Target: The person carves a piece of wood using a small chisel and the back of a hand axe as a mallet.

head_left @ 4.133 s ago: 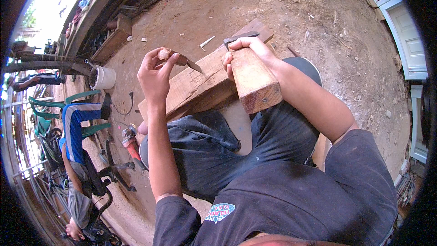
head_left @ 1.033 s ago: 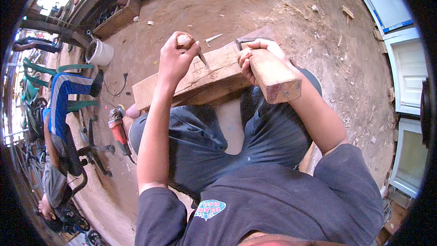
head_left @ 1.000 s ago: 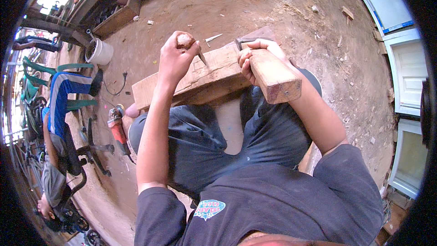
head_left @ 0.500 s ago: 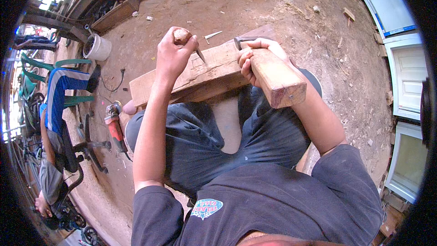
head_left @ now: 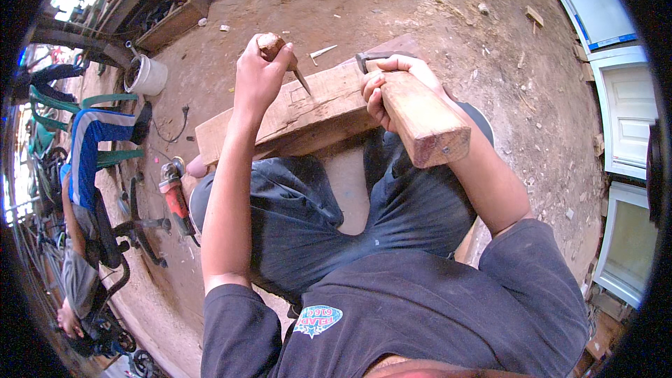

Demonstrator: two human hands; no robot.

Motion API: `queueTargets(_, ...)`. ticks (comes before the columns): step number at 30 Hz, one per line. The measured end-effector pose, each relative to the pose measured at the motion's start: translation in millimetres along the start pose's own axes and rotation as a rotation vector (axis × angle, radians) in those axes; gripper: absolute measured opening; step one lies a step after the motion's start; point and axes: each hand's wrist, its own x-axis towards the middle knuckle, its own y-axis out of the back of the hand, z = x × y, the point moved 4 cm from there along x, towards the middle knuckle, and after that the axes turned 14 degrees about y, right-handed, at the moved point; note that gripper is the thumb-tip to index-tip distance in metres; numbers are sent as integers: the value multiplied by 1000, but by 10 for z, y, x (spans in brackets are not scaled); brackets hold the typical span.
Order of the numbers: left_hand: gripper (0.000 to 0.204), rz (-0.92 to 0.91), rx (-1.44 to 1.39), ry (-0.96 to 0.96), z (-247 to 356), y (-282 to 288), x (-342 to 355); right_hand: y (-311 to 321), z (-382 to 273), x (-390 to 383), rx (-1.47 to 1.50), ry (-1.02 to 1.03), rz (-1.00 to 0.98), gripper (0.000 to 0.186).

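Observation:
A long wooden plank lies across my lap over the dirt floor. My left hand grips a chisel by its rounded wooden handle, the metal blade angled down with its tip on the plank's top face. My right hand holds a thick wooden block at its far end, raised above the plank's right part, the block's near end pointing back toward me. A dark metal piece shows just beyond my right fingers.
A red angle grinder lies on the ground by my left knee. A white bucket stands at the far left. A person in blue and white sits on a green chair to the left. White door panels lean at the right.
The view has shifted a little over the last second; the chisel and the block stay in my hands over the plank. Compared with four seconds ago, both hands sit slightly further along the plank.

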Motion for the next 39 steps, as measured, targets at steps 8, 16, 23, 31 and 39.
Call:
queueTargets(8, 24, 3, -19, 31, -45, -19, -9, -1, 5, 2, 1, 11, 31, 19)
queueTargets(16, 19, -13, -122, -55, -207, -122, 37, -40, 134, 10, -306, 5, -76, 21)
queueTargets(23, 20, 53, -146, -116, -280, -217, 5, -121, 332, -117, -980, 248, -186, 32)
queueTargets(31, 31, 78, -101, -58, -271, -174, -55, -309, 516, -178, -1389, 542, -336, 28)
queueTargets(39, 27, 40, -175, -127, -292, -132, -29, -316, 621, -45, -1605, 608, -258, 28)
